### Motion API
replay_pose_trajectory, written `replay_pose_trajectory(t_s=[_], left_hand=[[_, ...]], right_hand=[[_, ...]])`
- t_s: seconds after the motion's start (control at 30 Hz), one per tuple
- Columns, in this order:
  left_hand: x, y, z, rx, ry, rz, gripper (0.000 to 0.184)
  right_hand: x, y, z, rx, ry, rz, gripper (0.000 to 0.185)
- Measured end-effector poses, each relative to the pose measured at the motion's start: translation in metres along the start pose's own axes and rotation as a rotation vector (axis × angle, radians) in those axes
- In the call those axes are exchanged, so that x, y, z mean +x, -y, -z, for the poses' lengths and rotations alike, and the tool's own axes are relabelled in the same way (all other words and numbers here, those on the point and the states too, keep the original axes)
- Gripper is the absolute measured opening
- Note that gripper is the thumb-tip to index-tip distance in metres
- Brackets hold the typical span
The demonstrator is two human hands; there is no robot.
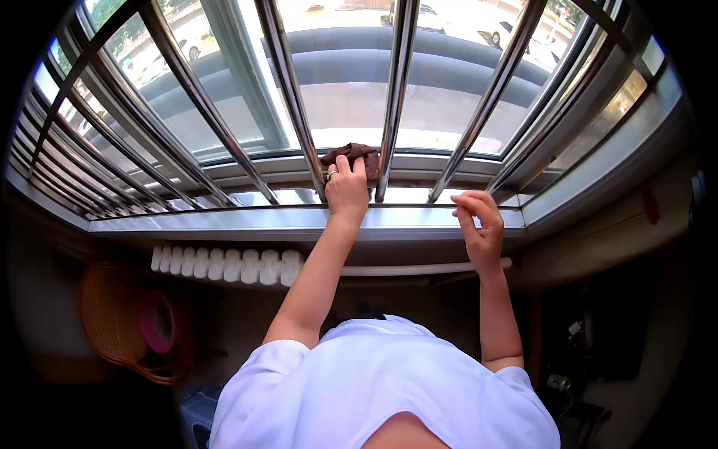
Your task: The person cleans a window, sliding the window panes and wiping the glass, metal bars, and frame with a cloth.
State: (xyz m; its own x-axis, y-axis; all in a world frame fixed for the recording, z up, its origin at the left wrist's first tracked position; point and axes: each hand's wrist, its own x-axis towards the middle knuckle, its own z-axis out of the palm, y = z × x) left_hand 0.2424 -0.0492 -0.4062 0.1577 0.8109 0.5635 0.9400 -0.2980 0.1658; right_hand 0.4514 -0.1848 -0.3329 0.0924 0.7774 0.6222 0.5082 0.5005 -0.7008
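Between two upright metal bars of the window, my left hand [348, 188] presses a dark brown cloth [362, 159] against the lower window frame, its fingers spread over the cloth. A ring shows on one finger. To the right, my right hand [482, 228] is raised just over the front edge of the metal sill [404, 218], fingers bent and the thumb near the fingertips. Whether anything small is between those fingertips cannot be made out. The metal bars [398, 97] stand in front of the window glass.
Below the sill are a white radiator [233, 266] and a white pipe [404, 271]. A wicker basket chair [112, 322] with a pink round object [158, 322] is at lower left. Dark items lie at lower right, with a small can [558, 382] among them.
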Motion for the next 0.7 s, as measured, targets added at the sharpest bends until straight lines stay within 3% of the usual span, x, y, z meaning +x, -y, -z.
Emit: replay_pose_trajectory(t_s=[0.03, 0.17, 0.23, 0.3, 0.37, 0.4, 0.43, 0.5, 0.63, 0.7], left_hand=[[0.005, -0.004, -0.001, -0.054, 0.004, 0.018, 0.03], [0.02, 0.002, -0.004, -0.3, 0.056, -0.332, 0.03], [0.028, 0.007, 0.008, -0.189, 0.175, -0.375, 0.033], [0.022, 0.006, 0.018, -0.125, 0.213, -0.328, 0.036], [-0.002, 0.003, 0.024, -0.145, 0.154, 0.09, 0.034], [-0.018, 0.003, 0.028, -0.302, 0.17, 0.228, 0.03], [-0.04, 0.007, 0.019, -0.595, 0.07, 0.289, 0.027], [-0.07, 0.008, 0.015, -0.764, -0.022, 0.27, 0.026], [-0.057, -0.008, 0.019, -0.792, -0.242, 0.229, 0.033], [-0.046, -0.02, 0.024, -0.712, -0.376, -0.041, 0.043]], right_hand=[[-0.02, -0.004, 0.006, 0.045, -0.003, -0.087, 0.017], [-0.08, -0.027, -0.001, 0.299, -0.063, -0.41, 0.016], [-0.087, -0.032, -0.013, 0.36, -0.038, -0.457, 0.017], [-0.084, -0.033, -0.025, 0.371, -0.005, -0.428, 0.017], [-0.08, -0.033, -0.031, 0.373, -0.008, -0.394, 0.017], [-0.078, -0.034, -0.034, 0.366, -0.012, -0.369, 0.017], [-0.077, -0.035, -0.034, 0.371, -0.02, -0.363, 0.017], [-0.079, -0.039, -0.03, 0.354, -0.016, -0.392, 0.017], [-0.084, -0.053, -0.029, 0.379, -0.051, -0.404, 0.016], [-0.077, -0.057, -0.028, 0.32, -0.108, -0.351, 0.016]])
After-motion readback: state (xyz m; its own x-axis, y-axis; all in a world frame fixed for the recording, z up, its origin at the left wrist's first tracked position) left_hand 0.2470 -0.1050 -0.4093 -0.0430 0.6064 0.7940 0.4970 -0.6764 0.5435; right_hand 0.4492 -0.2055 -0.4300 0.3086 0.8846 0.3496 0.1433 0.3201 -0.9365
